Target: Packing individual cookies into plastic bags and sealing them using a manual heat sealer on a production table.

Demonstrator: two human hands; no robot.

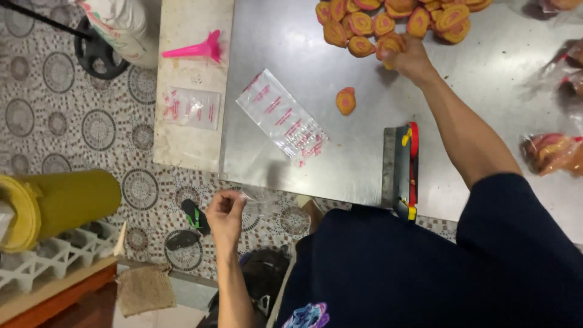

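Observation:
My right hand (408, 59) reaches across the steel table (486, 91) to a pile of orange-and-pink swirl cookies (388, 21). Its fingers are closed on one cookie (390, 42) at the pile's near edge. A single cookie (346, 101) lies apart from the pile, closer to me. My left hand (225, 215) hovers off the table's near edge, over the floor. It pinches a thin clear plastic bag (258, 195) that is hard to make out. Another clear bag with red print (282, 118) lies flat on the table.
A metal tool with red and yellow parts (402, 165) sits at the table's near edge. A pink funnel (197, 48) and a printed bag (191, 108) lie on a white board. Filled bags (552, 152) rest at the right. A yellow cylinder (61, 203) stands lower left.

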